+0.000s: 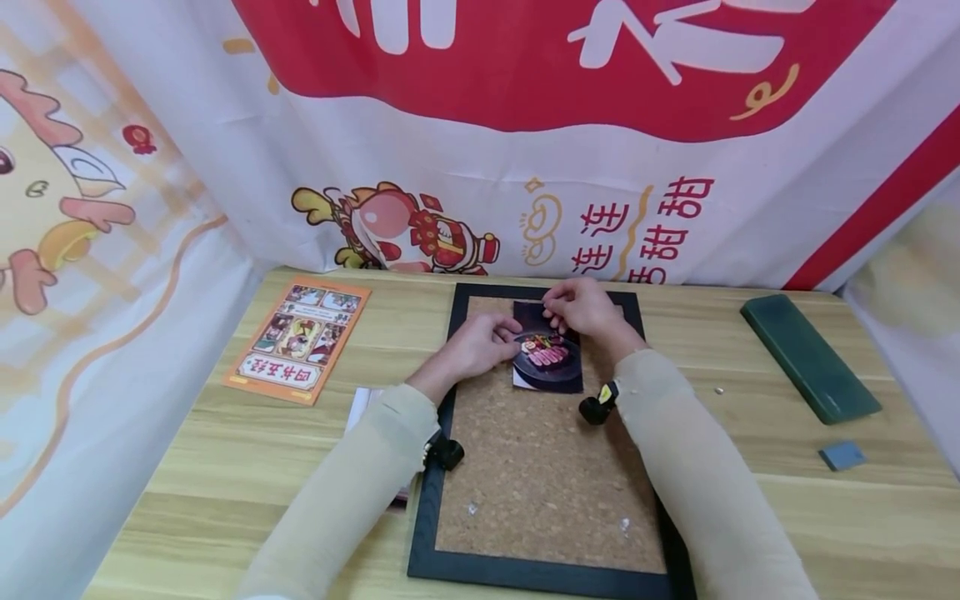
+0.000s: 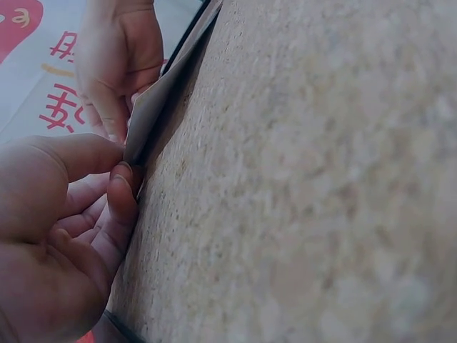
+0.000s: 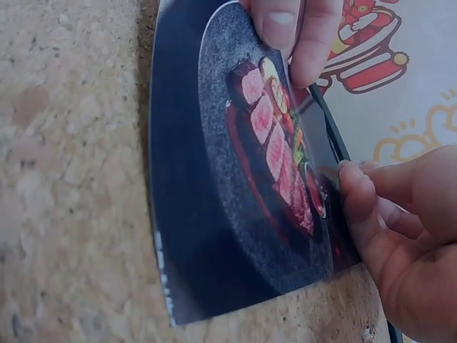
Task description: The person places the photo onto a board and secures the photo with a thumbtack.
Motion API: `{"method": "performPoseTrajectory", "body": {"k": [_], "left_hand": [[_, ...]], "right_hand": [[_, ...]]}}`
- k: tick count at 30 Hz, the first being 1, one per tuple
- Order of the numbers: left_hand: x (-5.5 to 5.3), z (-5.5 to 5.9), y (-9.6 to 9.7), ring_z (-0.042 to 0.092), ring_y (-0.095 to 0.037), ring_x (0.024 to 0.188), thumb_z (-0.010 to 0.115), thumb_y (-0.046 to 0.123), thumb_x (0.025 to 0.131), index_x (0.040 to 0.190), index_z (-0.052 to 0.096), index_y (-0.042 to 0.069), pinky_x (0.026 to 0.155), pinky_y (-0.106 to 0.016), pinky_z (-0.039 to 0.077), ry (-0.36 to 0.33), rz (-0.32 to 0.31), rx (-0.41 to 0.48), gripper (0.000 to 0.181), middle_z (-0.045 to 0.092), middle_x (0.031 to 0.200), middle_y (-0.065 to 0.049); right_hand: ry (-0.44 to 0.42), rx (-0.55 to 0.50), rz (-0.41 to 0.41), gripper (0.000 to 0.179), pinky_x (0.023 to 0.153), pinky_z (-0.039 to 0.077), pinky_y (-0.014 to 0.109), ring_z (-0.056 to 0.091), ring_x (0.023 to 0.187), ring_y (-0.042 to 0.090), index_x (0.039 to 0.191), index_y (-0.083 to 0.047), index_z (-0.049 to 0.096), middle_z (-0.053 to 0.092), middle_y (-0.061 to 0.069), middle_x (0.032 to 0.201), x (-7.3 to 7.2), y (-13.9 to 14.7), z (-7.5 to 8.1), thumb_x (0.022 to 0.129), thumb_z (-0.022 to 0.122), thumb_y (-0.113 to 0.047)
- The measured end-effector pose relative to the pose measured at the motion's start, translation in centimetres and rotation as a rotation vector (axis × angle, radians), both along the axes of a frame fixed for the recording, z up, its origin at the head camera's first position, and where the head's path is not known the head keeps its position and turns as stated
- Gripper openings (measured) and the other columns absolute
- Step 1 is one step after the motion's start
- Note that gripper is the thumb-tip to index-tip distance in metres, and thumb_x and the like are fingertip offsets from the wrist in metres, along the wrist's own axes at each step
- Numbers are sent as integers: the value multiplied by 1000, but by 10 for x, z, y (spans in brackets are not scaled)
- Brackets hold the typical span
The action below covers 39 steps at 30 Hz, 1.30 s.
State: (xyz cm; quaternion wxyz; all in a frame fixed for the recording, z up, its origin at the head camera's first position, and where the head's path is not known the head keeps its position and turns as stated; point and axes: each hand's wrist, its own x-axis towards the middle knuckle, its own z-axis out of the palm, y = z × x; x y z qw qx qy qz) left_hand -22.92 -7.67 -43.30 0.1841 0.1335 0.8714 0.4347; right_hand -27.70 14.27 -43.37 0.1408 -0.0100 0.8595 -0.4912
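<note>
A dark photo card (image 1: 548, 367) printed with sliced steak on a round plate is at the top of a black-framed cork board (image 1: 547, 467). My left hand (image 1: 483, 343) pinches the card's left edge between thumb and fingertips. At the card's upper right, my right hand (image 1: 583, 310) has thumb and forefinger pinched at the edge. In the right wrist view the card (image 3: 186, 243) bends, its near edge lying over the cork. Seen from the left wrist, the card's pale back (image 2: 153, 107) tilts up off the cork.
Two small clear bits, one of them a shiny piece (image 1: 625, 525), sit low on the cork. An orange printed sheet (image 1: 300, 340) lies left, and pale papers (image 1: 358, 407) are partly under my left forearm. To the right are a green case (image 1: 810, 358) and a small blue-grey block (image 1: 842, 456).
</note>
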Motion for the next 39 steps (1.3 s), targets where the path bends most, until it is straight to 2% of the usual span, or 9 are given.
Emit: {"method": "performPoseTrajectory", "body": {"k": [7, 15, 24, 33, 39], "left_hand": [[1, 0, 0, 65, -15, 86, 72, 14, 103, 132, 70, 3, 72, -23, 49, -6, -5, 2, 31, 72, 110, -10], [1, -3, 0, 64, -14, 85, 73, 14, 102, 130, 71, 3, 72, -22, 48, -10, 3, 0, 31, 72, 108, -10], [1, -2, 0, 64, -14, 85, 72, 15, 102, 131, 70, 4, 72, -23, 48, 3, 2, -2, 31, 72, 109, -10], [0, -1, -1, 64, -15, 85, 72, 14, 102, 131, 70, 3, 72, -23, 49, 5, 2, 3, 31, 72, 110, -11], [1, 0, -1, 64, -16, 87, 72, 15, 103, 132, 70, 5, 72, -24, 50, -17, 9, 6, 31, 71, 111, -10]], "right_hand": [[17, 30, 14, 20, 55, 52, 24, 61, 64, 13, 119, 6, 72, 73, 13, 91, -2, -2, -3, 110, 57, -5], [-64, 68, -27, 18, 55, 50, 24, 59, 65, 14, 119, 2, 72, 71, 10, 93, -3, -10, 1, 110, 57, -5], [-131, 127, -110, 17, 53, 48, 25, 60, 66, 16, 117, -2, 73, 73, 11, 97, -8, -17, 6, 110, 59, -8], [-131, 147, -121, 17, 52, 46, 24, 57, 61, 13, 116, -1, 74, 73, 9, 90, -9, -19, 10, 108, 59, -5], [-153, 146, -136, 18, 53, 47, 25, 58, 66, 16, 116, -2, 74, 72, 10, 92, -8, -20, 9, 109, 59, -7]]}}
